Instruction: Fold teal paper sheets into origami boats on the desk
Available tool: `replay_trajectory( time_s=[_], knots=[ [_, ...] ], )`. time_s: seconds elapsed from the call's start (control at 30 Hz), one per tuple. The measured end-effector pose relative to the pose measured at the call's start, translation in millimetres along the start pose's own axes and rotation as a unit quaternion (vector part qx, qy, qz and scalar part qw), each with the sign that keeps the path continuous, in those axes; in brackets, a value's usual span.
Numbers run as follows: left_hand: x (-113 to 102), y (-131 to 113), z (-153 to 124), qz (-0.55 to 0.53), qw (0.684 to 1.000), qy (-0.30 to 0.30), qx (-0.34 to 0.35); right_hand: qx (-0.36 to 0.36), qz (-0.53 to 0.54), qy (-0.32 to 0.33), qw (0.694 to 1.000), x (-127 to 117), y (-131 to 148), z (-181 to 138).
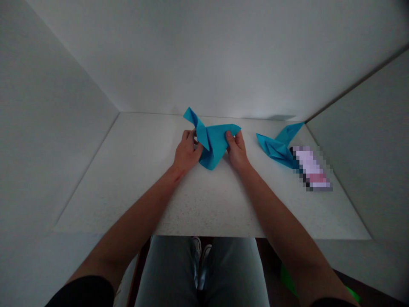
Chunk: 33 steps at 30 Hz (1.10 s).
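Observation:
A folded blue origami figure (215, 140) is held between my two hands, just above the white table. My left hand (189, 150) grips its left side below a narrow folded piece that points up and to the left. My right hand (236, 149) pinches the right side, with the thumb on top near the pointed tip. The fingers of both hands are partly hidden behind the paper. To the right lies a second blue origami figure (277, 148), with pointed ends, touched by neither hand.
A phone (311, 168), blurred out, lies at the right next to the second figure and overlaps its lower end. The white table (204, 209) is bounded by walls at the back, left and right. Its front edge runs above my legs.

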<state>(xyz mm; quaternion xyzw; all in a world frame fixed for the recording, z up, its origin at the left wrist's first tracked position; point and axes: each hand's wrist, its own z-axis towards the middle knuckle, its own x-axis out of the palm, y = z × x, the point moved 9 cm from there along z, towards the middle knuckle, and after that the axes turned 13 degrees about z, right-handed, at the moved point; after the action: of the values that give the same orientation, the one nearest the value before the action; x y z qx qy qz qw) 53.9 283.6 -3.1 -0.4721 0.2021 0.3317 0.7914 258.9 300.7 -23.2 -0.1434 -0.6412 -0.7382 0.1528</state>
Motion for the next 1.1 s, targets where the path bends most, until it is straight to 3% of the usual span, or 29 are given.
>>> replay_trajectory(
  time_s=[0.17,0.3,0.5,0.67,0.83,0.97,1.1],
  knots=[
    [11.5,0.3,-5.0,0.01,0.999,0.029,0.033,-0.002,0.0,0.048,0.999,15.4,6.0,-7.2],
    [12.0,-8.5,-3.0,-0.063,0.995,0.078,0.016,0.023,0.034,0.094,0.995,28.5,4.3,-12.0],
    [0.0,3.6,1.2,-0.139,0.981,0.046,-0.131,0.07,0.092,0.078,0.99,25.8,-5.7,-9.7],
    [6.2,28.9,2.7,-0.253,0.933,0.025,-0.256,0.0,0.115,-0.002,0.993,-3.3,10.1,7.4],
    [8.2,26.7,6.1,-0.282,0.93,0.048,-0.232,-0.074,0.13,-0.058,0.987,-28.8,24.5,16.3],
    [16.1,17.6,4.0,-0.305,0.922,0.093,-0.221,-0.047,0.14,-0.053,0.988,-36.4,21.7,18.4],
    [7.1,20.8,8.9,-0.304,0.929,0.048,-0.204,-0.058,0.137,-0.056,0.987,-37.8,22.4,18.5]
  ],
)
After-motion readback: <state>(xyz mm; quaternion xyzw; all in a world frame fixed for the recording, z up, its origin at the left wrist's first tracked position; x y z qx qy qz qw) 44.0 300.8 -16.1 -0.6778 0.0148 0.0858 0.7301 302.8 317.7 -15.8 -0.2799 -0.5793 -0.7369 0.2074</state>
